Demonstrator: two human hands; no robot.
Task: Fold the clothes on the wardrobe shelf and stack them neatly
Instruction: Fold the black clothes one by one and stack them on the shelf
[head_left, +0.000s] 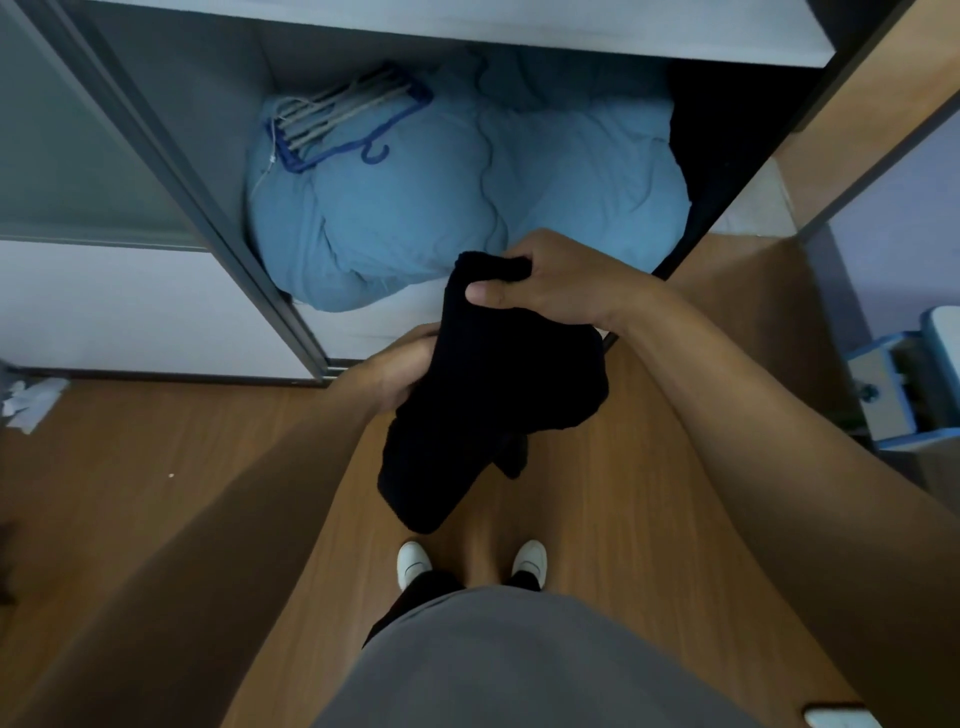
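Curled fingers (511, 258) and thumb of the right hand (556, 286) pinch the top of one black garment (467, 415) at frame centre. The left hand (395, 374) grips its left edge. Its long axis hangs down toward lower left, above the floor (208, 441), in front of one blue duvet (415, 208).

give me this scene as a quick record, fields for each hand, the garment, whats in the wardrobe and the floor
right hand: grips the top of the black garment, thumb in front
left hand: holds the garment's left side, fingers hidden behind the cloth
black garment: bunched, hanging in the air, not on a shelf
wardrobe: open; light blue bedding fills the bottom compartment
hangers: blue bundle lying on the bedding, back left
floor: wood; white shoes below the garment
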